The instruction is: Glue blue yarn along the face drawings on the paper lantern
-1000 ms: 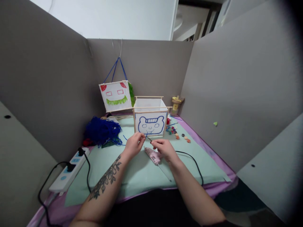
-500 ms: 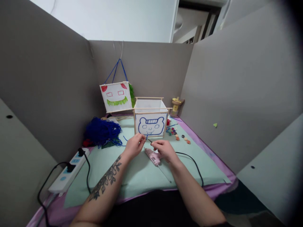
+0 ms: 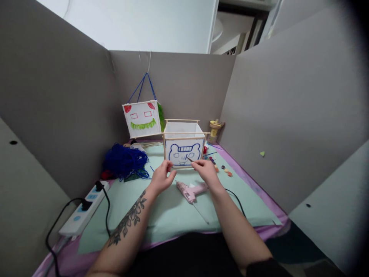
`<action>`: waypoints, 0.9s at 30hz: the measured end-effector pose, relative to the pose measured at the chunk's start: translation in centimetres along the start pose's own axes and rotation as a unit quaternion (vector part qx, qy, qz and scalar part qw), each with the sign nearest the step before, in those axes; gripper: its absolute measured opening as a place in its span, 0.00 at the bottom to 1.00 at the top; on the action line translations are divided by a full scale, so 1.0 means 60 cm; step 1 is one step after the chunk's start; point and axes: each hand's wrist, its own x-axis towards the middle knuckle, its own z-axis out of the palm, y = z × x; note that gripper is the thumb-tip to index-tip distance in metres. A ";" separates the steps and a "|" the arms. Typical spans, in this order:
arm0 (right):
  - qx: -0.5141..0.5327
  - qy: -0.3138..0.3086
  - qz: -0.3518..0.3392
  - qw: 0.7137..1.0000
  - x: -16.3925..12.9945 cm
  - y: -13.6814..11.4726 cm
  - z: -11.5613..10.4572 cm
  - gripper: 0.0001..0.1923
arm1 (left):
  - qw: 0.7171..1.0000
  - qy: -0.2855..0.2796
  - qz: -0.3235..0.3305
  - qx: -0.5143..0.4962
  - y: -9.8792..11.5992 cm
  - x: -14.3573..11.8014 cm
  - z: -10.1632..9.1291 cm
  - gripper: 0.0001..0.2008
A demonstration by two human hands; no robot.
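A paper lantern box with a wooden stick frame stands on the mat, a blue yarn bear face on its front. My left hand rests at the box's lower left corner, fingers curled near its base. My right hand pinches a thin pointed tool whose tip touches the bear face. A pink glue gun lies on the mat just in front of both hands, its black cord running right.
A second lantern with red and green yarn hangs by blue strings at the back. A blue yarn heap sits left. A white power strip lies at the left edge. Coloured buttons lie right of the box. Grey partitions enclose the desk.
My right hand rose off the glue gun and moved up to the box front with the thin tool. My left hand shifted slightly forward to the box's lower corner.
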 end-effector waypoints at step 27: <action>-0.276 0.030 0.019 0.960 0.066 -0.042 0.013 0.17 | 0.997 -0.036 -0.023 0.069 -0.010 0.000 0.010 0.08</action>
